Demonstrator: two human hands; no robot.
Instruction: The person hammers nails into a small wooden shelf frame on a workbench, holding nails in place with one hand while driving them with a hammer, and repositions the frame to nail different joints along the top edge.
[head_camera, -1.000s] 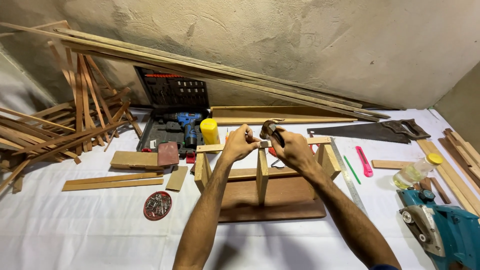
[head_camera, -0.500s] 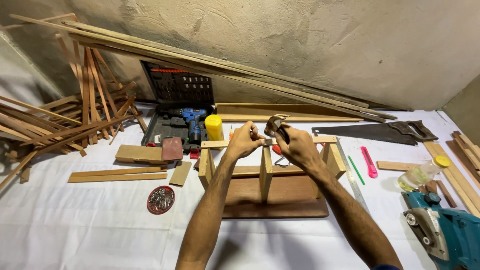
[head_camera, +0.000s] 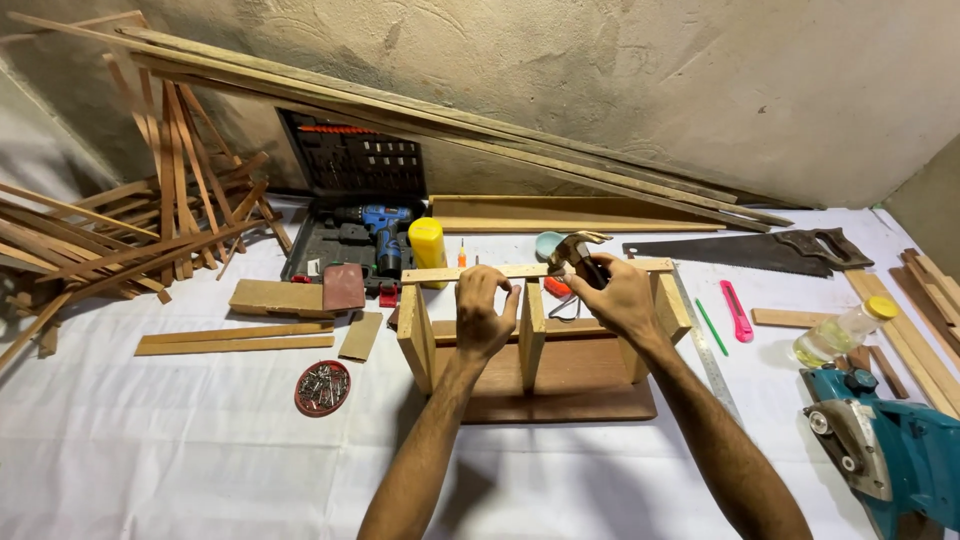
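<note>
1. Gripping first: our left hand (head_camera: 484, 315) is clamped over the thin top strip (head_camera: 520, 270) of the wooden frame (head_camera: 545, 345), fingers curled over the strip's far edge, thumb on the near side, just left of the middle upright (head_camera: 531, 332).
2. Our right hand (head_camera: 618, 300) is closed tight around the handle of the claw hammer (head_camera: 577, 252). The hammer head sits just above the top strip, right of the middle upright; we can't tell if it touches the wood.
3. The frame stands at table centre: dark base board (head_camera: 560, 395), three pale uprights, strip laid across their tops.
4. Far left: loose pile of wood slats (head_camera: 110, 240), some leaning on the wall.
5. Left of the frame: two flat strips (head_camera: 235, 342), a wood block (head_camera: 275, 297) with a reddish sanding pad (head_camera: 344, 287) beside it, and a round red lid of nails (head_camera: 322, 387) nearer us.
6. Behind the frame: open black tool case (head_camera: 345, 200) with a blue drill (head_camera: 386, 232), and a yellow-capped bottle (head_camera: 426, 250) just beside the strip's left end.
7. Long battens (head_camera: 450, 130) lean along the wall.
8. Right of the frame: steel ruler (head_camera: 706, 350), green pencil (head_camera: 710, 327), pink utility knife (head_camera: 733, 310), handsaw (head_camera: 750, 250) further back.
9. Far right: clear bottle with yellow cap (head_camera: 840, 335), more wood strips (head_camera: 925, 310), and a teal power tool (head_camera: 890, 450) at the near corner.
10. White cloth (head_camera: 200, 470) covers the table.
</note>
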